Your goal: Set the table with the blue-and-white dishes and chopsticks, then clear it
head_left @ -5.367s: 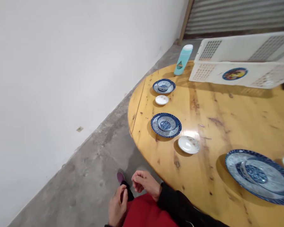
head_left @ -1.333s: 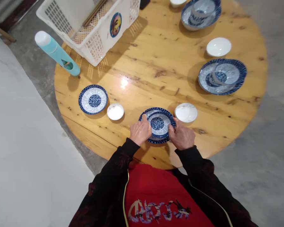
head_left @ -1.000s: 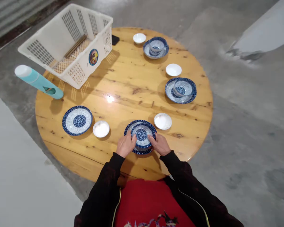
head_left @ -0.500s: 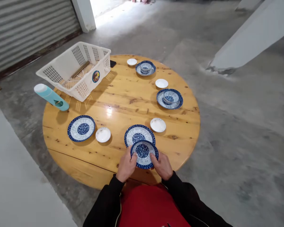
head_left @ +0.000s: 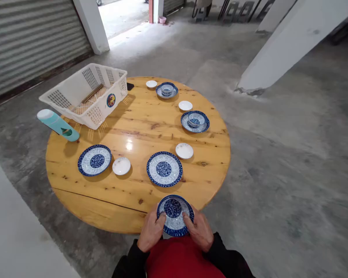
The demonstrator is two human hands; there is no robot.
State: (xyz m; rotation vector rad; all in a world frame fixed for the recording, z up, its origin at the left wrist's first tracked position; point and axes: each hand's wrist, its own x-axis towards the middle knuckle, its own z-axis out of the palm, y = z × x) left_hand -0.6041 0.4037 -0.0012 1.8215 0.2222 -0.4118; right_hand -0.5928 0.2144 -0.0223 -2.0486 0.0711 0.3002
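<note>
Both my hands hold a small blue-patterned bowl [head_left: 174,214] close to my body, over the near edge of the round wooden table [head_left: 139,127]. My left hand [head_left: 150,231] grips its left rim and my right hand [head_left: 199,231] grips its right rim. Just beyond it on the table lies a blue-patterned plate [head_left: 164,168] with nothing on it.
Another bare blue plate [head_left: 94,160] lies at the left, with a white saucer [head_left: 121,166] beside it. A second saucer [head_left: 184,150], two plates carrying bowls [head_left: 195,121] [head_left: 166,89], a white basket [head_left: 85,94] and a teal bottle [head_left: 57,124] also sit here.
The bowl has been lifted off the near plate and drawn back toward my body in both hands. The view has tilted up, showing more of the floor beyond the table.
</note>
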